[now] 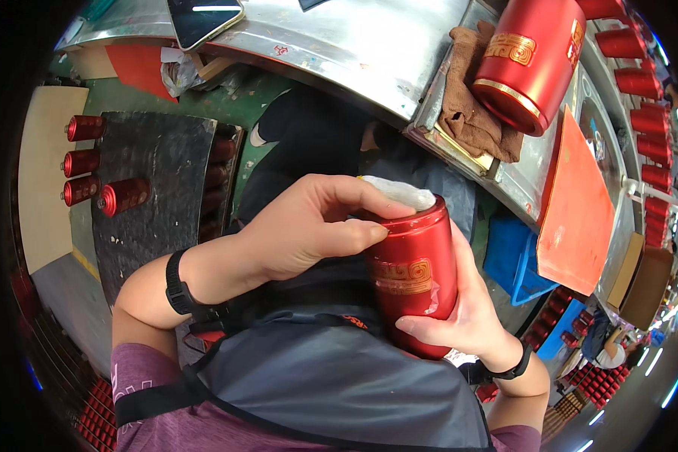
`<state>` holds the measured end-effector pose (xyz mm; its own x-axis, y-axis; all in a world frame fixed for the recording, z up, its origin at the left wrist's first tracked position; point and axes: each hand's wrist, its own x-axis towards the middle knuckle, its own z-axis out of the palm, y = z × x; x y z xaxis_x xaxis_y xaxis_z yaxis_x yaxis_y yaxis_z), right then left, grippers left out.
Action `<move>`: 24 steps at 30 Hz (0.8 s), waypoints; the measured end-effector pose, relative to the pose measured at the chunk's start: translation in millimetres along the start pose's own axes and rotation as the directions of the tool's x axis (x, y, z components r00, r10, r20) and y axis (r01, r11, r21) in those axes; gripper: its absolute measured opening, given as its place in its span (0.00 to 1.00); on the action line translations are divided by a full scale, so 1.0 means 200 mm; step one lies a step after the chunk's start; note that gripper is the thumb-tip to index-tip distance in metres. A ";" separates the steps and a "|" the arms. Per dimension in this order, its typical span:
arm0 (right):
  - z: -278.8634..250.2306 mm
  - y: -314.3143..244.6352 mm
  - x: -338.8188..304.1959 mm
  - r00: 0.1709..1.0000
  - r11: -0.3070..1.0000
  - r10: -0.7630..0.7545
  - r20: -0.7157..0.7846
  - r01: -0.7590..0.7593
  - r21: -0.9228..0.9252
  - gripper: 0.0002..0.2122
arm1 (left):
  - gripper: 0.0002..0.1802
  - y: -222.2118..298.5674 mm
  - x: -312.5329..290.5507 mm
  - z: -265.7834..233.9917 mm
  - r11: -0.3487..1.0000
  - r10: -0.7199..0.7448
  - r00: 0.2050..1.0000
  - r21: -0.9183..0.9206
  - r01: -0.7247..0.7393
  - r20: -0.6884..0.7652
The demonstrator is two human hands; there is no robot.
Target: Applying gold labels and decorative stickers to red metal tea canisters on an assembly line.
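Green floor (128, 98); left fingers (350, 237) and right fingers (429, 328) hold a glossy red canister (408, 303) with gold scrollwork (404, 276).

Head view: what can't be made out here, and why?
All in the head view:
Right hand: fingertips, thumb aside, hidden behind the glossy red cylindrical can.
Large red metallic canister: far end cut off by the upper edge.
Dark-screened phone: far end cut off by that edge.
Small red cans, lower right: too small to count.

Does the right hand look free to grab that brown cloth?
Probably not as things stand: the right hand is wrapped around the red canister. Part of the brown cloth lies exposed, so an empty hand could likely reach it.
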<state>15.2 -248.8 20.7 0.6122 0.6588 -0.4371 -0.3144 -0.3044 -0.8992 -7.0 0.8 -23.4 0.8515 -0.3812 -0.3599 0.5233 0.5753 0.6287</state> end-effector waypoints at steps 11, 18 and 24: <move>0.00 0.00 0.02 0.997 0.999 -0.034 0.065 0.034 0.003 0.53 | 0.13 0.09 0.03 -0.01 0.952 0.099 0.990 0.280 -0.122 0.096; -0.02 0.03 0.02 0.997 0.996 -0.024 0.078 0.017 0.090 0.54 | 0.11 0.06 0.01 -0.04 0.962 0.129 0.981 0.222 -0.159 0.142; -0.02 0.02 0.03 0.993 0.988 0.025 0.112 -0.041 0.147 0.54 | 0.10 0.06 0.03 -0.03 0.937 0.138 0.983 0.306 -0.170 0.122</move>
<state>20.4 -249.3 13.6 0.5194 0.7237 -0.4545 -0.4430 -0.2268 -0.8674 4.3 9.6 -21.1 0.9053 -0.3833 -0.1830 0.3358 0.3820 0.8610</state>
